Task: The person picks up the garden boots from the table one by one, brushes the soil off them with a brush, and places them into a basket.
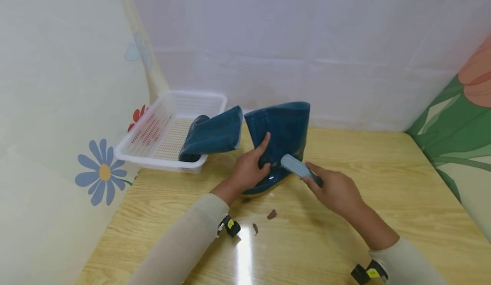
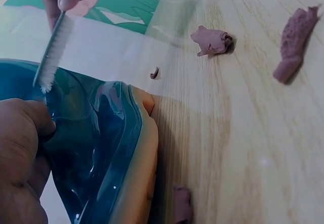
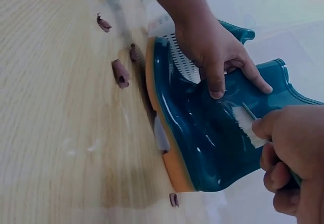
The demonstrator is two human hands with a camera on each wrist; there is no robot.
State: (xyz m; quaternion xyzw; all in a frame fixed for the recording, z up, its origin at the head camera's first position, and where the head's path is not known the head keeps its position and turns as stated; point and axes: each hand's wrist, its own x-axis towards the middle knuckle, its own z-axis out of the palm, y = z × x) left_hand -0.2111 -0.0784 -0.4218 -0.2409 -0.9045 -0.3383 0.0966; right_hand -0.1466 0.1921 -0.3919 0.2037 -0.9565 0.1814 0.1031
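Fingers of the left hand (image 1: 249, 170) curl around the upright glossy teal rubber boot (image 1: 281, 142) with an orange sole, steadying it on the pale wooden counter (image 1: 383, 199). Right hand (image 1: 335, 191) clenches a small pale-blue bristle brush (image 1: 297, 167), bristles touching the boot's shaft. Just beside it, a second teal boot (image 1: 211, 135) lies tipped across a white perforated plastic basket (image 1: 153, 144). Brown mud clumps (image 1: 271, 214) dot the counter. Flower-printed sheets wall the space.

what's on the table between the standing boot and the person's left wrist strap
In the head view, small brown clumps lie on the bare wooden table between the standing boot and the left wrist strap; nothing else.
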